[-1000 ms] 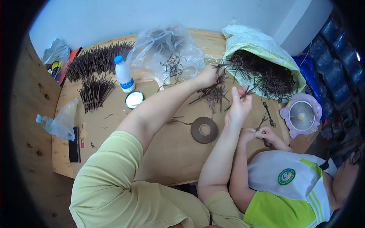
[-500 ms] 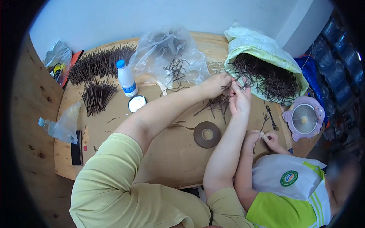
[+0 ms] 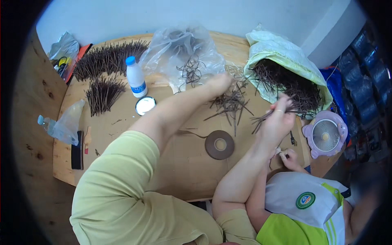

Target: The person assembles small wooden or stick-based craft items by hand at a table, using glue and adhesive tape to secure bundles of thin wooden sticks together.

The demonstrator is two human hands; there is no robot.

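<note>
My right hand (image 3: pixel 278 118) is closed on a bunch of thin brown branched stems (image 3: pixel 261 120), their ends sticking out on both sides, in front of a pale green woven sack (image 3: pixel 277 47). More dark brown stems (image 3: pixel 286 81) spill from the sack's mouth. My left hand (image 3: pixel 220 84) is over the cardboard, beside a loose heap of the same stems (image 3: pixel 233 102); its fingers are blurred and partly hidden. Between my forearms lies a roll of brown tape (image 3: pixel 212 151) with its loose end stretched leftward.
At right a co-worker's hands (image 3: pixel 288 158) work close to my right forearm, near a purple fan (image 3: pixel 325 132). Bundled stems (image 3: pixel 104 96), a white bottle (image 3: pixel 135 77), an open white tub (image 3: pixel 145 105) and a clear plastic bag (image 3: pixel 179 53) stand left and behind.
My hands have parted. The right has moved right and nearer with a bunch of stems; the left has drawn slightly left, and the heap shows more fully.
</note>
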